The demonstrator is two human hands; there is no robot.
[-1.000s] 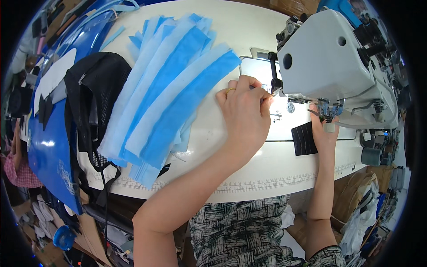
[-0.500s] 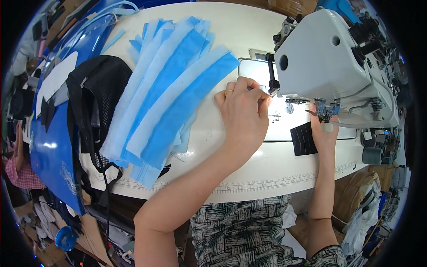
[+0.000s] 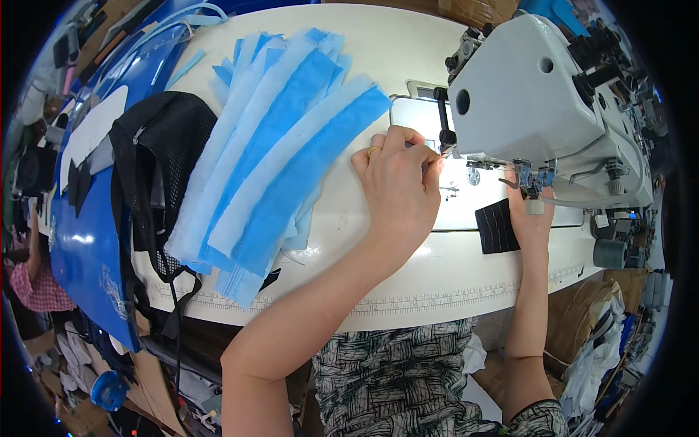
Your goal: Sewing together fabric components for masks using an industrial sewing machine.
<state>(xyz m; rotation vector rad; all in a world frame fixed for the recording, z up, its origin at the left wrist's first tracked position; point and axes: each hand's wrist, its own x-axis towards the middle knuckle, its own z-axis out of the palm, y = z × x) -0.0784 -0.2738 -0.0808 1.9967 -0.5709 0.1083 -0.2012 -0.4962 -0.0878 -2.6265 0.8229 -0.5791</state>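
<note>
Fingers (image 3: 435, 167) of our left hand (image 3: 400, 186) pinch together beside the sewing machine (image 3: 524, 95), the black striped patch (image 3: 495, 229) lies beside our right hand (image 3: 531, 213), grip hidden, and our work seems underway, unfinished.

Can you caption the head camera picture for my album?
Left hand and right hand at a sewing machine, blue strips piled on the table.

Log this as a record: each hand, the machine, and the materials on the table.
Left hand: fingers curled beside the sewing machine; grip unclear
Right hand: partly hidden by the sewing machine; grip unclear
Sewing machine: white, toward the table's right
Strips: blue and white, left of left hand
Black article: partly mesh, left of strips
Patch: black, pale lines, beside right hand
</note>
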